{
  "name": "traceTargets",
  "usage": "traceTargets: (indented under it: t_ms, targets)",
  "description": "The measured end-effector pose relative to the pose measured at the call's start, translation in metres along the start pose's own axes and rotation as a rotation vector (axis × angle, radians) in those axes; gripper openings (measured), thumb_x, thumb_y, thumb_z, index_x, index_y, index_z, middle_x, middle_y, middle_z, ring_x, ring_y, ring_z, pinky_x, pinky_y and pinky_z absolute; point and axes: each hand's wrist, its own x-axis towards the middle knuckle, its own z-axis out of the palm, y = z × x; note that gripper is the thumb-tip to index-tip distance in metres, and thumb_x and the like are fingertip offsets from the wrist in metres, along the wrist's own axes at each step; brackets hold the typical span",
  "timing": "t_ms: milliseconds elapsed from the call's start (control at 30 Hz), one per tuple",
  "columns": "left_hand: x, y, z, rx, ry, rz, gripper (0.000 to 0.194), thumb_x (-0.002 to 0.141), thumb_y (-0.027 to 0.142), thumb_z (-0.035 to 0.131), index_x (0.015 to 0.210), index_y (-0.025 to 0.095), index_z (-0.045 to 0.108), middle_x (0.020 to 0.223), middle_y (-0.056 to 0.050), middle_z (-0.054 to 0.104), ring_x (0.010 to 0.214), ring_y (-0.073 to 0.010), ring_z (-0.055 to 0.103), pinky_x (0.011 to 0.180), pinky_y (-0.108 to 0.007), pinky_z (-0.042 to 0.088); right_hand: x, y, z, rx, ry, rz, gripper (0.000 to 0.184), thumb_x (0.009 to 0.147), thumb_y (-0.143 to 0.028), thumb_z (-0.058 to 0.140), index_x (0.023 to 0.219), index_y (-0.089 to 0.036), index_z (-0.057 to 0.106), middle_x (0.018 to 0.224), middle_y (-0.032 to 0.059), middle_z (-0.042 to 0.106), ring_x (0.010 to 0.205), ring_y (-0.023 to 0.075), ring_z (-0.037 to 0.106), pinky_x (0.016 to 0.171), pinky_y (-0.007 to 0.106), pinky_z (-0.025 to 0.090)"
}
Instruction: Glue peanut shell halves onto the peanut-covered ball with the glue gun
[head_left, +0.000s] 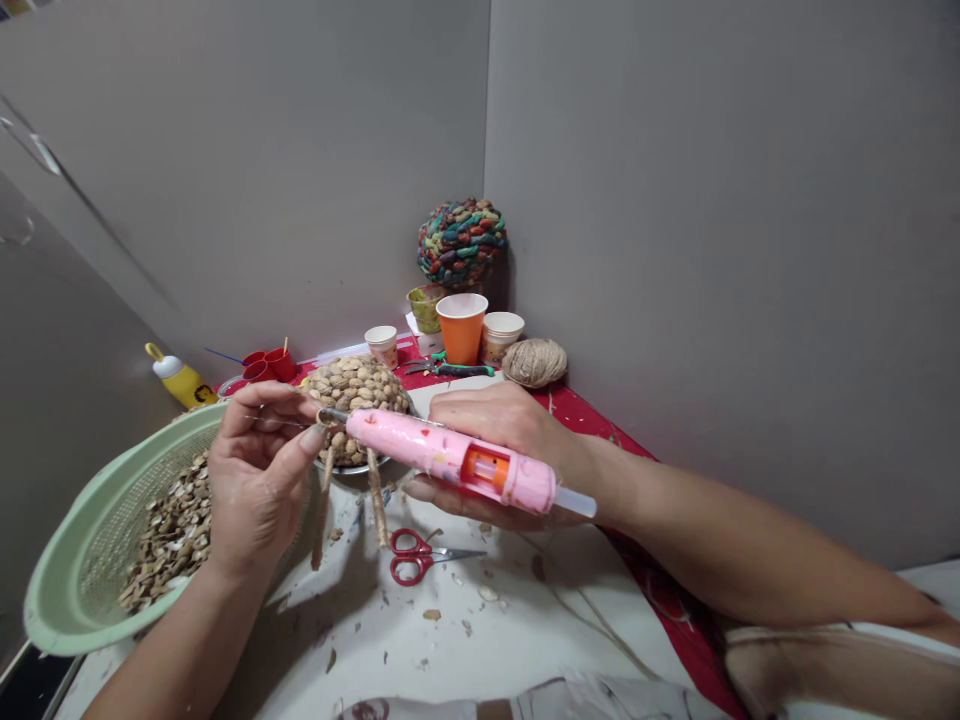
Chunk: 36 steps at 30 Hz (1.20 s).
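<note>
My right hand (502,420) is wrapped round a pink hot glue gun (427,445), a clear glue stick poking out of its back end. The gun's metal nozzle points left and meets a small piece of nutshell (323,418) pinched between the thumb and fingers of my left hand (262,460). Thin glue strands trail by my left fingers. Behind both hands sits a dome covered in nutshells (360,385), partly hidden by the gun. Two twine-wrapped sticks (376,500) reach from it toward me.
At left stands a green colander (64,580) of shell pieces. Red-handled scissors (420,557) lie on the white surface among scraps. Farther back are an orange cup (461,330), green-handled pliers (465,371), a twine ball (535,362), red pots (277,365), a yellow bottle (184,382) and a colourful ball (463,240).
</note>
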Motion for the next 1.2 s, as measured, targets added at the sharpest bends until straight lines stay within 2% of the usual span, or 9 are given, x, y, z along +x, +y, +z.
traceTargets:
  t_ms: [267, 433, 900, 1200]
  targets:
    - [0.000, 0.001, -0.001, 0.005, 0.000, 0.006, 0.030, 0.071, 0.013, 0.087, 0.095, 0.025, 0.074, 0.088, 0.002, 0.071, 0.081, -0.0089, 0.065, 0.079, -0.015, 0.055, 0.000, 0.001, 0.001, -0.031, -0.017, 0.011, 0.033, 0.094, -0.037, 0.061, 0.071, -0.015, 0.052, 0.063, -0.0030, 0.047, 0.057, 0.0071, 0.038, 0.058, 0.023, 0.033]
    - [0.000, 0.001, 0.000, 0.020, 0.026, 0.001, 0.029, 0.070, 0.016, 0.088, 0.094, 0.026, 0.075, 0.087, 0.002, 0.071, 0.080, -0.0098, 0.064, 0.078, -0.016, 0.056, -0.005, 0.003, 0.006, -0.023, 0.030, 0.020, 0.035, 0.095, -0.039, 0.059, 0.071, -0.015, 0.050, 0.063, -0.0038, 0.045, 0.056, 0.0071, 0.035, 0.057, 0.023, 0.030]
    - [0.004, -0.003, -0.002, -0.002, 0.040, 0.054, 0.034, 0.064, 0.019, 0.093, 0.092, 0.025, 0.076, 0.083, 0.001, 0.073, 0.076, -0.0095, 0.065, 0.077, -0.018, 0.059, -0.009, 0.005, 0.009, -0.031, 0.036, 0.042, 0.035, 0.094, -0.040, 0.060, 0.071, -0.016, 0.049, 0.063, -0.0040, 0.045, 0.056, 0.0066, 0.034, 0.055, 0.023, 0.027]
    - [0.005, -0.004, -0.002, -0.009, 0.045, 0.082, 0.033, 0.065, 0.019, 0.092, 0.093, 0.023, 0.075, 0.083, 0.001, 0.072, 0.078, -0.0096, 0.065, 0.078, -0.018, 0.058, -0.007, 0.005, 0.010, -0.023, 0.047, 0.026, 0.036, 0.096, -0.040, 0.057, 0.071, -0.016, 0.050, 0.063, -0.0032, 0.046, 0.056, 0.0068, 0.035, 0.056, 0.023, 0.028]
